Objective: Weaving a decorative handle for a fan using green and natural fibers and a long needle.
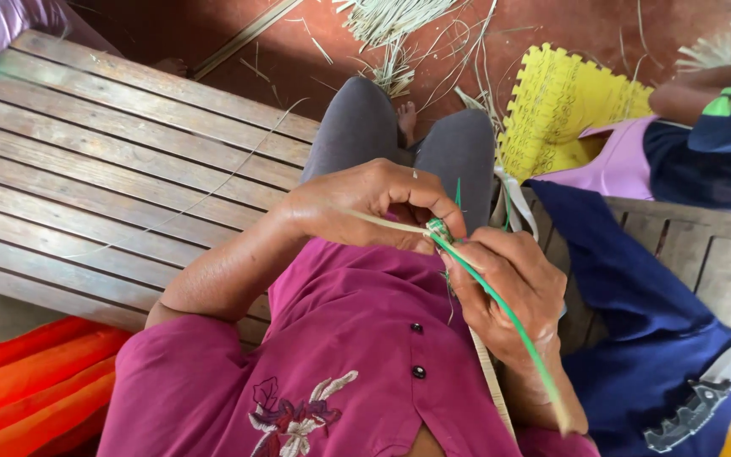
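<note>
My left hand (365,203) pinches a small woven knot of green and pale straw strips (440,228) over my lap. A pale strip runs from the knot back under its fingers. My right hand (513,283) holds the same piece from below, with a long green strip (501,309) running across its palm toward my wrist and a pale flat strip (491,377) hanging beneath. Both hands meet at the knot, above my magenta shirt and grey trousers.
A slatted wooden bench (112,161) lies to my left, with a thin straw across it. Loose straw bundles (391,25) lie on the red floor ahead. A yellow foam mat (552,106) and another person in blue and pink (687,152) are on the right; orange cloth (27,389) lower left.
</note>
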